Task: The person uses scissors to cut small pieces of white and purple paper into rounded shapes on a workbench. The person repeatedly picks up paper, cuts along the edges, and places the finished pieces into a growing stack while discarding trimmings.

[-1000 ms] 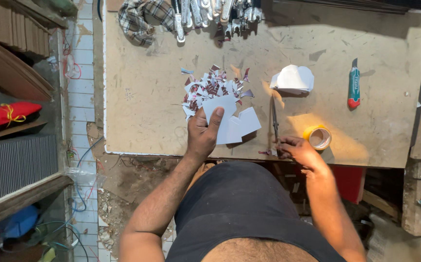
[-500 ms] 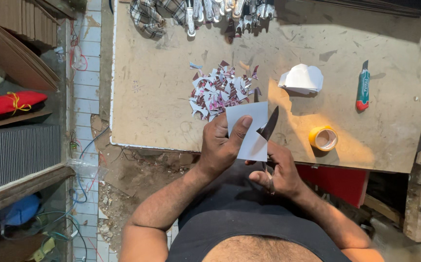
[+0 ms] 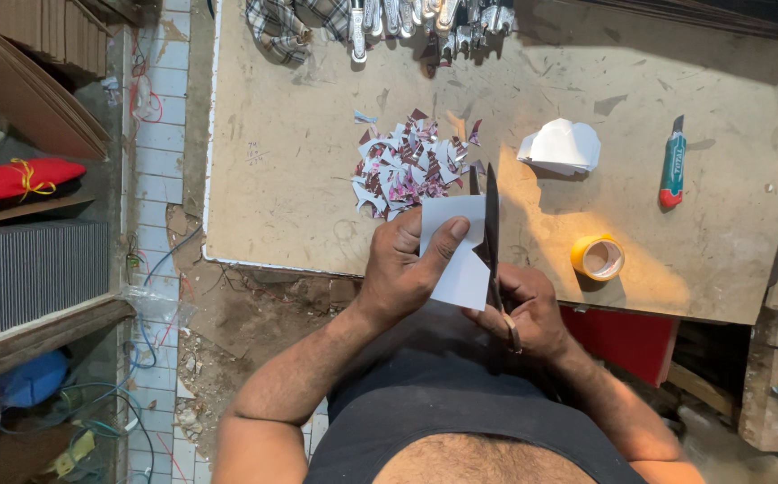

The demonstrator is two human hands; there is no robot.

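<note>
We see the left hand (image 3: 402,269) pinching a white sheet of paper (image 3: 457,251), thumb on top, held up just in front of the surface (image 3: 299,161). The right hand (image 3: 523,309) is closed on the handles of long scissors (image 3: 491,224), and the blades stand at the paper's right edge. We think the blade could nick the left thumb, because it sits close beside the cut line. The paper could bend and the cut could go crooked, since only one side is held. Paper scraps (image 3: 411,166) lie just beyond the hands.
</note>
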